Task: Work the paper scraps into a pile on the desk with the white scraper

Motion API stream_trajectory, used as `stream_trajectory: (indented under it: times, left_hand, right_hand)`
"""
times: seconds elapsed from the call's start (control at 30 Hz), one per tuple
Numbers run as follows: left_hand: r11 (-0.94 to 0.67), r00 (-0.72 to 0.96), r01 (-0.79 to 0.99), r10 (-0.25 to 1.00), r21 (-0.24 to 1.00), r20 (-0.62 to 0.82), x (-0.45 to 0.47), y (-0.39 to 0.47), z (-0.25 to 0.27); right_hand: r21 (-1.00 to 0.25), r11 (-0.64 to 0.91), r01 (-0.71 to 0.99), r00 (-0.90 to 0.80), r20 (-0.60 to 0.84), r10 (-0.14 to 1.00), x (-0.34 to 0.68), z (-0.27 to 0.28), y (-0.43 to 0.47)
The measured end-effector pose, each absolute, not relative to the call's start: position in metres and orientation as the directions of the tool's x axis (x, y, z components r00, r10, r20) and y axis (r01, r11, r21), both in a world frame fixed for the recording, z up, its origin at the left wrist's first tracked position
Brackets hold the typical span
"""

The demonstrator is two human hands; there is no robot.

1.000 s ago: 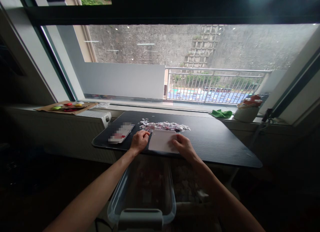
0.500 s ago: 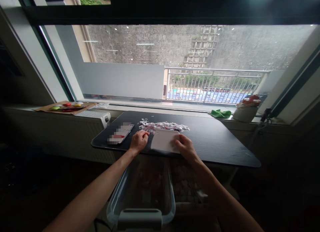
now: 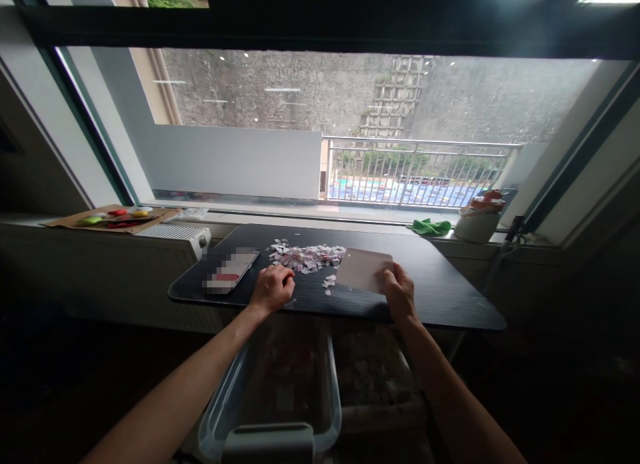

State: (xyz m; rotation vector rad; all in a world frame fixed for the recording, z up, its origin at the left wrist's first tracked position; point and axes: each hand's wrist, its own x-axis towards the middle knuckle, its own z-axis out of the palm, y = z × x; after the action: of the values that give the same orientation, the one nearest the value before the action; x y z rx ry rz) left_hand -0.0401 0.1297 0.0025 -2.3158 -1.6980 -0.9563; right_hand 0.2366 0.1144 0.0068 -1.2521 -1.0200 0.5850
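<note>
My right hand [image 3: 400, 289] grips a white plastic scraper [image 3: 364, 271], a flat rounded card with a small hole near one corner. The scraper is held over the dark table [image 3: 425, 267], to the right of a pile of small paper scraps [image 3: 307, 257]. A few more scraps [image 3: 329, 282] lie just left of the scraper's lower edge. My left hand [image 3: 273, 287] rests at the table's front side with curled fingers, just in front of the pile; nothing shows in it.
A flat, partly blurred tablet-like object [image 3: 234, 271] lies left on the table. Below the front edge stands a clear plastic bin [image 3: 336, 397]; another container [image 3: 375, 371] with scraps sits beside it. A green cloth [image 3: 431, 227] and a white bucket [image 3: 477, 225] stand on the sill.
My right hand has moved the scraper right, away from the front of the pile, uncovering a few loose scraps. My left hand has drawn slightly back from the pile. The view has shifted a little.
</note>
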Motion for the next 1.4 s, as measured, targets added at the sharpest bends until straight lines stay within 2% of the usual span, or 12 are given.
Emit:
stream_trajectory:
  times: [0.13, 0.53, 0.67, 0.83, 1.07, 1.23, 1.4]
  left_hand:
    - [-0.366, 0.181, 0.894, 0.823, 0.259, 0.538, -0.0404, 0.1299, 0.0029]
    - [-0.396, 0.232, 0.902, 0.781, 0.173, 0.579, -0.0373, 0.1247, 0.0024]
    - [-0.397, 0.226, 0.9, 0.777, 0.179, 0.588, -0.0377, 0.1257, 0.0006]
    - [-0.411, 0.219, 0.889, 0.768, 0.2, 0.601, -0.0384, 0.1266, -0.0006]
    - [-0.396, 0.216, 0.898, 0.778, 0.194, 0.59, -0.0365, 0.1247, 0.0006]
    - [-0.407, 0.226, 0.892, 0.779, 0.198, 0.584, -0.0357, 0.123, 0.0032]
    - [-0.415, 0.234, 0.886, 0.785, 0.207, 0.574, -0.0358, 0.1225, 0.0041]
  right_hand:
    - [-0.942, 0.267, 0.205, 0.435, 0.332, 0.837, 0.2333, -0.0062, 0.1136]
    - [-0.957, 0.279, 0.08, 0.341, 0.289, 0.895, 0.2331, -0.0049, 0.1118]
    - [-0.946, 0.277, 0.167, 0.294, 0.316, 0.902, 0.2315, -0.003, 0.1097]
    - [-0.939, 0.257, 0.227, 0.373, 0.327, 0.868, 0.232, -0.0045, 0.1108]
    - [-0.934, 0.247, 0.258, 0.383, 0.334, 0.861, 0.2323, -0.0035, 0.1095]
    - [-0.935, 0.254, 0.246, 0.368, 0.333, 0.868, 0.2343, -0.0054, 0.1111]
    - [-0.94, 0.245, 0.239, 0.428, 0.328, 0.842, 0.2349, -0.0062, 0.1107]
